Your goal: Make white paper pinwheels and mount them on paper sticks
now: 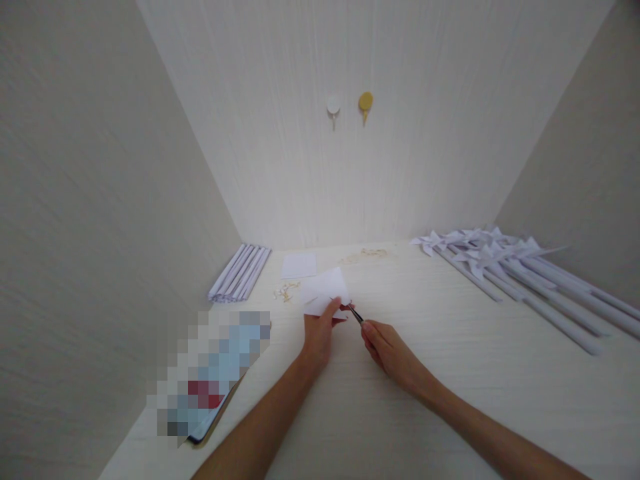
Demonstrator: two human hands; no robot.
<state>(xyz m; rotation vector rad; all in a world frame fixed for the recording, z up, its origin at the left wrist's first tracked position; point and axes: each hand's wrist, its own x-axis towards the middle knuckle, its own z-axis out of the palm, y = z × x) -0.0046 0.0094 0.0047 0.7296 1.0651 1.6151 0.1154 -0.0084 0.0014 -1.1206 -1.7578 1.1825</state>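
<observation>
Paper square [324,288] sits pinched in the left hand [319,333] above the table [450,373]; the right hand [387,350] grips a thin dark tool [355,313] at its edge. Finished pinwheels [480,252] pile right; rolled sticks [240,272] and another sheet [299,265] wait, so work seems partway.

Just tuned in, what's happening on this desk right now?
A person holds a folded white paper piece up in the left hand, while the right hand brings a thin dark tool to its lower edge. On the desk, paper sticks lie at the left, finished paper pinwheels at the right, and a blank square sheet behind.
</observation>
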